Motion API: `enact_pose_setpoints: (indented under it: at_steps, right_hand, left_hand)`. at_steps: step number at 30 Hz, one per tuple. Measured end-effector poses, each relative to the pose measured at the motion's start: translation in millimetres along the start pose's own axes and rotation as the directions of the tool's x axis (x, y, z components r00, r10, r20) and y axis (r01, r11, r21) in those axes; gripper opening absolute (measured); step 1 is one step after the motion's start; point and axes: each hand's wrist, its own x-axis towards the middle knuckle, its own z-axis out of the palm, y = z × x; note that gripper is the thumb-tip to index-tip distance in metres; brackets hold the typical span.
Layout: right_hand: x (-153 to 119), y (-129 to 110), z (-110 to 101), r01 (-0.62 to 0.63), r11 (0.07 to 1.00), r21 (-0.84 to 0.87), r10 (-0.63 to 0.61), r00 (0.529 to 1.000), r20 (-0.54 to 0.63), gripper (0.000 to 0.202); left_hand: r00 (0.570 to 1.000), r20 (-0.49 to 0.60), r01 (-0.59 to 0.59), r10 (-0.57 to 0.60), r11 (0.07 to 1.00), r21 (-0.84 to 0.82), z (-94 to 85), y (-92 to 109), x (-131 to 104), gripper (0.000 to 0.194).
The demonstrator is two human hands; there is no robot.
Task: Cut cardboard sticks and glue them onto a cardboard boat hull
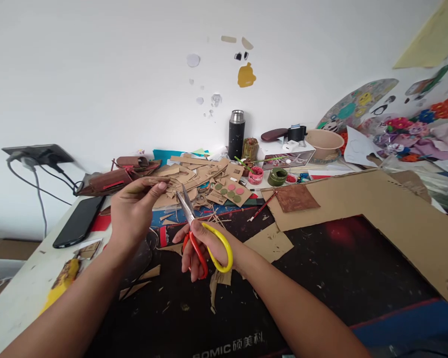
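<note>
While your right hand [215,242] is closed round the red and yellow handles of the scissors [188,211], your left hand [134,206] is observed pinching what appears to be a small cardboard piece [165,179] between thumb and fingers, just left of the scissors' tips. The blades stand slightly parted, and no contact with the piece is evident. Beyond the scissors you have a heap of cardboard scraps [209,171]; to their right, a large cut cardboard sheet [395,219] and a reddish-brown square [297,199]; below them, a loose offcut [224,278] on the black mat [321,268], which lies on the worktop [26,278]. The step in hand is judged to be trimming, the cut not yet begun. Your next move calls for steadying the piece, bringing its edge between the blades and keeping your left fingertips clear; its exact outline is too small to tell
</note>
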Motion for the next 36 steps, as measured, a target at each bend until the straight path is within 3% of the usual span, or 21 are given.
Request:
enact_pose_setpoints:
  at_steps: [5,9,28,36]
  right_hand:
    - [3.7,-2.1,0.5,-0.033,0.999,-0.023,0.033,0.999,-0.005,0.08]
    - [4.6,-4.2,2.7,-0.046,0.999,-0.007,0.046,0.999,-0.009,0.081]
    - [-1.0,-8.4,7.4,0.019,0.997,0.073,-0.017,0.999,-0.03,0.069]
    - [-0.8,-9.3,7.8,0.007,0.998,0.066,-0.004,0.999,-0.054,0.074]
  left_hand:
    - [0.97,0.093,-0.238,0.226,0.959,0.152,3.9,11.5,-7.9,0.005]
    - [0.939,0.132,-0.335,0.317,0.928,0.162,4.6,9.9,-10.3,0.008]
    - [0.951,0.164,-0.292,0.261,0.933,0.211,2.1,15.7,-15.1,0.014]
    - [0.946,0.172,-0.306,0.275,0.931,0.198,3.9,15.9,-16.1,0.013]
